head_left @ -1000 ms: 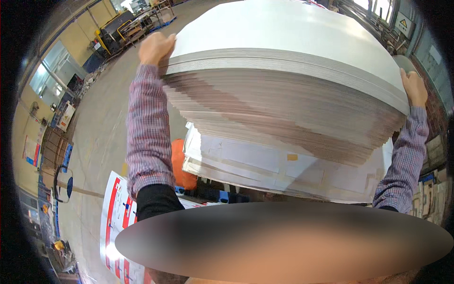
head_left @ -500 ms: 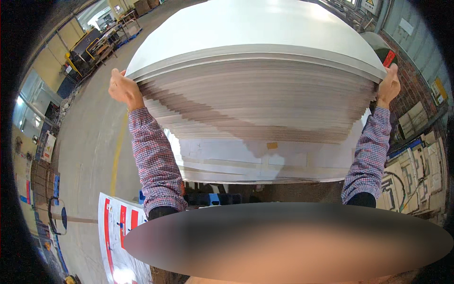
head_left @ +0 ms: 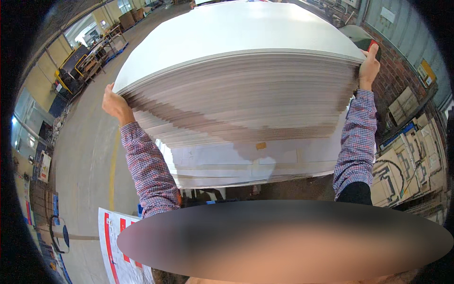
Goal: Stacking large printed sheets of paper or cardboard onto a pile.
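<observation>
A tall stack of cardboard sheets (head_left: pixel 246 94), white on top and grey-brown along the edges, stands before me. My left hand (head_left: pixel 115 103) is closed round the near left corner of its top sheets, fingers partly hidden by the corner. At the near right corner, my right hand (head_left: pixel 370 67) is closed at the edge of the same top layer, thumb up; some of its fingers are hidden. The top white sheet (head_left: pixel 236 28) lies almost flush with the stack. Below the sheets is a pale wrapped base (head_left: pixel 217 163) with a small tan tape patch (head_left: pixel 261 146).
A white board with red stripes (head_left: pixel 111 246) stands at the lower left. To the left runs a grey floor with a yellow line (head_left: pixel 113 175). Cut wooden panels (head_left: pixel 411 161) lean at the right, near a brick wall (head_left: pixel 402 78). A blurred oval covers the lower middle.
The raised top layer has come down, and the gap beneath it has narrowed. Both hands stay at the corners; the left sits lower in view, while the whole view has shifted a little.
</observation>
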The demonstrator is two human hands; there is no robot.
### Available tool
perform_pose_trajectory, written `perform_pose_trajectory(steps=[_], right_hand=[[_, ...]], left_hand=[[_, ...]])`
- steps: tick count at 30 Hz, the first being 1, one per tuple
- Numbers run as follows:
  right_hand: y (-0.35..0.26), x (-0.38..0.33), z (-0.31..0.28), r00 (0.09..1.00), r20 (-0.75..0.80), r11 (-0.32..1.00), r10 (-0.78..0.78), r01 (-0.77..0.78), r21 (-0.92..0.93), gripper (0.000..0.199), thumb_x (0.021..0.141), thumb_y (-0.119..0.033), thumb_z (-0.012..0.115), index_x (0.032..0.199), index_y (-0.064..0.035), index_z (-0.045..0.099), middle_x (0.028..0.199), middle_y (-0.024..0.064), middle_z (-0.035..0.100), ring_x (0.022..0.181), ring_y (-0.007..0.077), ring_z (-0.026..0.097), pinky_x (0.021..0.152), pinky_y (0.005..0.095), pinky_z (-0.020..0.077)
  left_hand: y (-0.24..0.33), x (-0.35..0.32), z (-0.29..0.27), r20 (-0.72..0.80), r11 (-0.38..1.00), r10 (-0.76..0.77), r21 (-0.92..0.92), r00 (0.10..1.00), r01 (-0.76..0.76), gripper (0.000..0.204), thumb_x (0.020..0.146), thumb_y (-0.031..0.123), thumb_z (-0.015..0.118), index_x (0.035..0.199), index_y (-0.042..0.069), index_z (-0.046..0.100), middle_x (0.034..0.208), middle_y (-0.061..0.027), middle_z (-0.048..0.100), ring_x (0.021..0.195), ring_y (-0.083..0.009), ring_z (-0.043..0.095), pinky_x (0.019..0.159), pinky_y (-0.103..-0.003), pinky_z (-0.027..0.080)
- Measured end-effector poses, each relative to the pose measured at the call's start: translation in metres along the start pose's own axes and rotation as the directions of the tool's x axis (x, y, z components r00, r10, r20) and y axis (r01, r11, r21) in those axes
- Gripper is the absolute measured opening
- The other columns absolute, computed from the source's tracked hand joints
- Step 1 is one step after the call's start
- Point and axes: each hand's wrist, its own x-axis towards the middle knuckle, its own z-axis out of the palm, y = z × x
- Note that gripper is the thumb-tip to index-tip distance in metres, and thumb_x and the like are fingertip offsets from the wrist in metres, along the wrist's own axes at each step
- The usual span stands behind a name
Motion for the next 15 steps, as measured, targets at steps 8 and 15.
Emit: perform_pose_trajectory(steps=[8, 15], right_hand=[[0.024, 0.013, 0.008, 0.948, -0.231, 0.968, -0.220, 0.182, -0.174, 0.065, 0.093, -0.058, 0.031, 0.083, -0.0109, 0.075, 0.081, 0.0146, 0.069, 0.074, 0.0333, 0.065, 0.071, 0.0404, 0.0480], [0.003, -0.003, -0.007, 0.990, -0.120, 0.996, -0.081, 0.083, 0.014, 0.065, 0.092, -0.058, 0.037, 0.093, -0.0034, 0.072, 0.087, 0.0149, 0.070, 0.083, 0.0254, 0.064, 0.078, 0.0334, 0.0449]], left_hand=[[-0.006, 0.003, -0.003, -0.059, 0.950, 0.124, 0.294, 0.991, -0.101, 0.022, 0.088, 0.015, 0.048, 0.084, 0.008, 0.069, 0.081, -0.0106, 0.069, 0.079, -0.0277, 0.066, 0.068, -0.038, 0.050], [0.016, 0.003, -0.010, 0.192, 0.761, 0.272, 0.557, 0.943, -0.333, 0.015, 0.083, 0.008, 0.049, 0.081, 0.011, 0.063, 0.081, -0.0104, 0.068, 0.077, -0.0271, 0.065, 0.066, -0.039, 0.050]])
